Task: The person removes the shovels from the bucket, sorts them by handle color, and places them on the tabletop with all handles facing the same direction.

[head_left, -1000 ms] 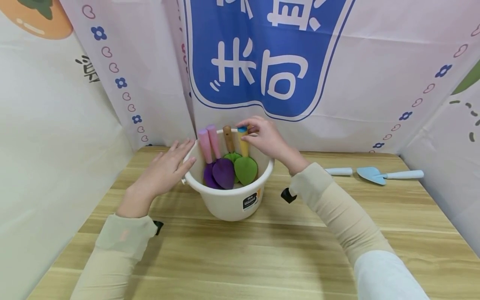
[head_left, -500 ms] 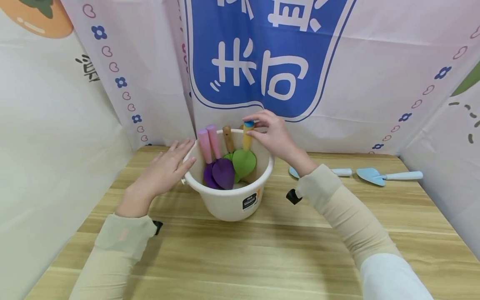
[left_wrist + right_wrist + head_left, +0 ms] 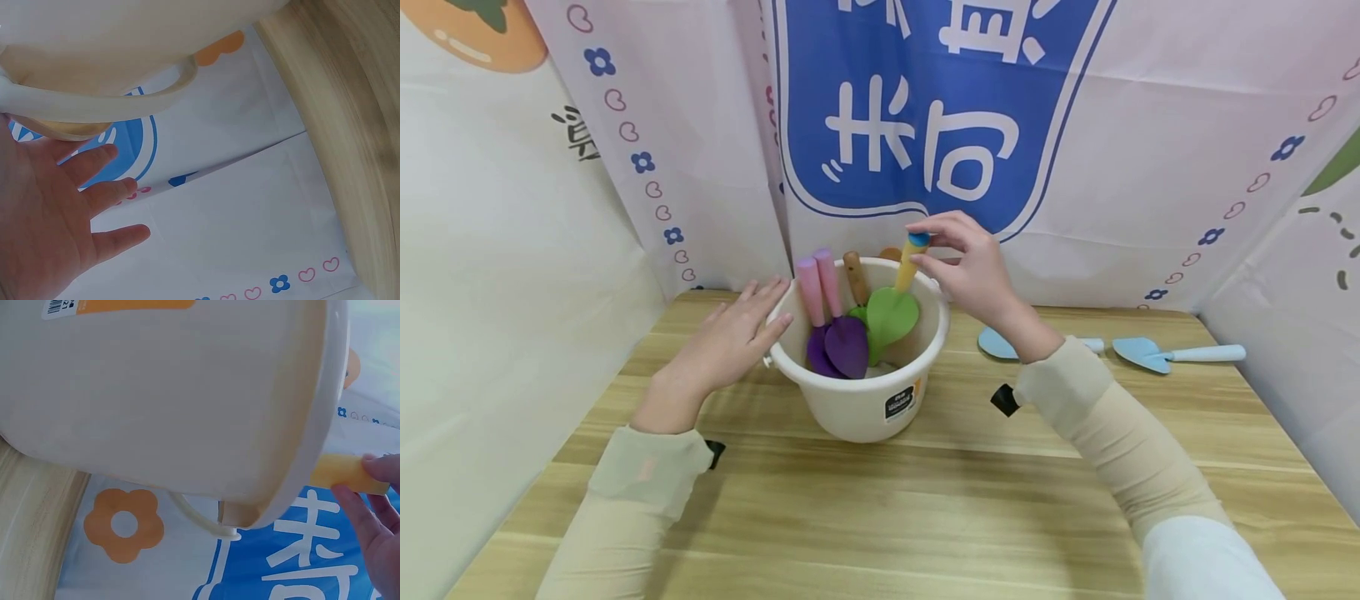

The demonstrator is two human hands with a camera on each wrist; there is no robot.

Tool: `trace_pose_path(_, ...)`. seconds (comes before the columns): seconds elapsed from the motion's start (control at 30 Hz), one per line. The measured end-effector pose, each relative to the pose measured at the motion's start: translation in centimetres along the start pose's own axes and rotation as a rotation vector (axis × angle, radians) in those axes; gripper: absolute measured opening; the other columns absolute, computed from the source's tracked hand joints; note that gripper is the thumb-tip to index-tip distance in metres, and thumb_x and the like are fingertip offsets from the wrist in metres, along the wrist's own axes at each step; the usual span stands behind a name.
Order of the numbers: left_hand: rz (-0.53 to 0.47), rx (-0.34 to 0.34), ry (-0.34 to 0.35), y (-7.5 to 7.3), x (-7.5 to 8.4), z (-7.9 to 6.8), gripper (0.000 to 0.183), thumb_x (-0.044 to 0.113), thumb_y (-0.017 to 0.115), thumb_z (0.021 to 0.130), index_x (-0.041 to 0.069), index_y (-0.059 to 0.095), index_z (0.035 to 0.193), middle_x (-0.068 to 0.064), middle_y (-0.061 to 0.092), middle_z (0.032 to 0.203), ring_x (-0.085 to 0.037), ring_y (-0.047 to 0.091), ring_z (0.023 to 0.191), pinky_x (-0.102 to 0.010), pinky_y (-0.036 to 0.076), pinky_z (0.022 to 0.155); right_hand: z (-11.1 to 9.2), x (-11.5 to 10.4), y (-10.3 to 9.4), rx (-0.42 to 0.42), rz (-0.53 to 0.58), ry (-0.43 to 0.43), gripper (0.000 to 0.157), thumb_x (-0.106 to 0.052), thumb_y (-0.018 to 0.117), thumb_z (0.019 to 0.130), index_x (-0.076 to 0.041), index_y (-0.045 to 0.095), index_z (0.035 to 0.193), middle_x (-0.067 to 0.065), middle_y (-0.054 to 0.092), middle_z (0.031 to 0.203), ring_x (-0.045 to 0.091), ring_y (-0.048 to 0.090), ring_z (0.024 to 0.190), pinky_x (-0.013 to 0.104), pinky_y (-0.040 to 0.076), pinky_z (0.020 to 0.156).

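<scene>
Head view, centre of the frame: the green trowel [image 3: 892,317] sits tilted within the mouth of the white bucket [image 3: 857,412], its yellow handle [image 3: 907,267] leaning toward the upper right. The right grip [image 3: 972,265] pinches that handle near its blue end; the left grip [image 3: 730,337] lies on the rim at centre left, fingers extended, clasping nothing. Held so high, the tool could swing — I'd want a firm pinch and a slow, steady move, the blade clear of the purple trowels [image 3: 847,346] just left of it. Light pressure on the rim should steady the bucket — too much might tip it.
</scene>
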State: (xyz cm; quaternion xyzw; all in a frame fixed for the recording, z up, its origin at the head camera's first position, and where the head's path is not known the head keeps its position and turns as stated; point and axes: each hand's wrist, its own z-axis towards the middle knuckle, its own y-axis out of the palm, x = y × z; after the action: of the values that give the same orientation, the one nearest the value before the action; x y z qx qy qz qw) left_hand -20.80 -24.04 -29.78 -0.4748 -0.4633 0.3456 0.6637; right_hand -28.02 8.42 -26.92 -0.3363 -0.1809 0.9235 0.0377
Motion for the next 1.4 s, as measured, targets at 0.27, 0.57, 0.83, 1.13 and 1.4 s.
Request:
trace_pose_path(0.27,-0.008,0.003,0.000,0.2,-0.1,-0.1,0.067,0.049,0.030,0.111,0.010,0.020,0.164,-0.014,0.017,0.169,-0.044,0.010,0.154,-0.073,0.012,0.116,-0.4,-0.7,-0.8,0.033,0.038,0.018,0.029,0.008,0.075,0.089,0.008,0.070,0.118,0.017,0.063,0.116,0.027,0.070,0.100,0.025,0.061,0.078)
trace_pose_path(0.57,-0.011,0.003,0.004,0.4,-0.1,0.0,0.067,0.050,0.029,0.111,0.010,0.020,0.165,-0.013,0.017,0.169,-0.044,0.010,0.154,-0.073,0.012,0.116,-0.9,-1.9,-2.0,0.086,0.166,0.009,0.033,0.015,0.071,0.088,0.014,0.066,0.120,0.007,0.062,0.114,0.011,0.070,0.099,0.027,0.060,0.083)
trace_pose_path(0.83,-0.018,0.001,0.007,0.3,0.0,-0.1,0.067,0.049,0.029,0.111,0.009,0.020,0.164,-0.013,0.017,0.169,-0.044,0.009,0.154,-0.073,0.012,0.116,-1.7,-2.7,-3.3,0.147,0.265,0.086,0.033,0.017,0.071,0.087,0.014,0.065,0.120,0.003,0.064,0.112,0.015,0.071,0.098,0.028,0.060,0.085)
trace_pose_path(1.13,-0.020,0.002,0.007,0.2,-0.1,0.0,0.068,0.050,0.028,0.111,0.009,0.020,0.164,-0.014,0.017,0.169,-0.045,0.010,0.153,-0.074,0.012,0.116,-2.5,-2.8,-4.9,0.254,0.431,0.187,0.029,0.014,0.068,0.091,0.001,0.068,0.117,0.013,0.065,0.113,0.020,0.071,0.100,0.033,0.061,0.083)
trace_pose_path(1.4,-0.021,-0.006,0.002,0.1,0.0,0.1,0.066,0.047,0.030,0.111,0.009,0.020,0.165,-0.015,0.017,0.169,-0.045,0.010,0.153,-0.073,0.011,0.116,-3.1,-2.9,-6.7,0.362,0.498,0.179,0.030,0.017,0.066,0.091,-0.004,0.070,0.112,0.013,0.062,0.113,0.020,0.071,0.097,0.035,0.060,0.084)
